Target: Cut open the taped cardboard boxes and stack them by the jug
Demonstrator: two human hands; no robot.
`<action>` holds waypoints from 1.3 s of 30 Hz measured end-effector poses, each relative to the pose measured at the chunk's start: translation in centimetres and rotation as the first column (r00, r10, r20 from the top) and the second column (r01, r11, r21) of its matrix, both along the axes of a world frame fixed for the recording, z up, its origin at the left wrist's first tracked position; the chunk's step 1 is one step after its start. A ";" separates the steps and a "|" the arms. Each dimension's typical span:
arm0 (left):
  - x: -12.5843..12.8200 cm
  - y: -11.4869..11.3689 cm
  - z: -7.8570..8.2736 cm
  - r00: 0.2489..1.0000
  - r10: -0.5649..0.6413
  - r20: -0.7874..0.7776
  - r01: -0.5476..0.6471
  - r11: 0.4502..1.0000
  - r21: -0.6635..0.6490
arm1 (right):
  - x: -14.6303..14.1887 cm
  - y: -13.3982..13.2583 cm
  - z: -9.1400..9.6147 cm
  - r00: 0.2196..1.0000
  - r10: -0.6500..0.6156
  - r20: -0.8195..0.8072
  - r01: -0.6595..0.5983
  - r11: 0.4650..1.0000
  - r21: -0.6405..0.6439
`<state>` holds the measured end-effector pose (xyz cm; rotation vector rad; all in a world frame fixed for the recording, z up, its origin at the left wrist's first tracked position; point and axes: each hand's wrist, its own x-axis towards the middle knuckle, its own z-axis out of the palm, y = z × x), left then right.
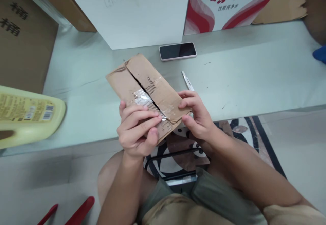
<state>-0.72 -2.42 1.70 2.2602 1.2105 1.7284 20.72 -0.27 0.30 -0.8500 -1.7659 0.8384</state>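
A small flattish cardboard box [152,79] is held tilted above the front edge of the table. A dark gap runs between its two top flaps, and torn clear tape [141,96] clings across part of it. My left hand [139,128] grips the near left side, with fingertips lying on the flap by the gap. The right corner is pinched between the thumb and fingers of my right hand [195,114]. Just beyond that hand, a white utility knife [187,81] lies on the table, partly hidden by my fingers.
A phone [177,51] lies behind the box, before a white panel [142,11] and a red-and-white carton [226,7]. At left are a yellow bottle [54,116] and a large brown carton [25,48]. Red handles [81,211] show at lower left.
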 end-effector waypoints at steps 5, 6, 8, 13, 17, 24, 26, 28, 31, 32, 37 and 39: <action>0.0 0.0 0.1 1.000 -0.012 0.023 0.013 1.000 -0.007 | 0.2 -0.2 -0.2 0.998 0.004 -0.057 -0.004 1.000 -0.001; 0.0 0.0 0.1 1.000 -0.016 0.015 0.016 1.000 -0.009 | 0.4 0.0 -0.3 0.997 -0.030 -0.072 0.028 0.999 -0.024; -0.1 -0.1 0.3 1.000 -0.022 -0.011 0.021 1.000 -0.021 | 1.1 0.7 -0.7 0.983 -0.181 -0.024 0.178 0.980 -0.091; -0.3 0.0 0.5 0.999 -0.027 -0.041 0.025 0.998 -0.053 | 2.9 2.8 -2.4 0.742 -0.431 0.514 0.531 0.845 -0.058; -0.3 0.0 0.6 0.999 -0.023 -0.042 0.021 0.999 -0.048 | 3.1 3.3 -3.2 0.581 -0.344 0.738 0.507 0.862 0.002; -0.3 -0.1 0.8 0.998 -0.035 -0.048 0.032 0.998 -0.061 | 2.4 3.3 -0.9 0.694 -0.290 0.659 0.565 0.786 -0.249; -0.2 -0.1 0.7 0.998 -0.046 -0.035 0.044 0.998 -0.052 | 2.5 2.9 -0.1 0.746 -0.280 0.604 0.571 0.737 -0.363; -0.2 0.0 0.7 0.998 -0.050 -0.033 0.048 0.997 -0.055 | 2.6 2.3 0.5 0.808 -0.314 0.499 0.546 0.719 -0.431; -0.2 -0.1 0.8 0.998 -0.049 -0.033 0.047 0.996 -0.076 | 2.9 1.0 1.3 0.896 -0.385 0.221 0.443 0.804 -0.397; -0.1 -0.1 0.8 0.998 -0.051 -0.028 0.049 0.996 -0.080 | 3.0 0.5 1.5 0.915 -0.384 0.125 0.402 0.841 -0.361; 0.1 -0.2 1.0 0.999 -0.022 -0.028 0.020 0.997 -0.074 | 3.3 -1.8 3.0 0.960 -0.200 -0.196 0.168 0.971 -0.169; 0.2 -0.2 1.0 0.999 -0.008 -0.031 0.006 0.997 -0.074 | 3.2 -2.7 3.5 0.953 -0.136 -0.273 0.127 0.991 -0.050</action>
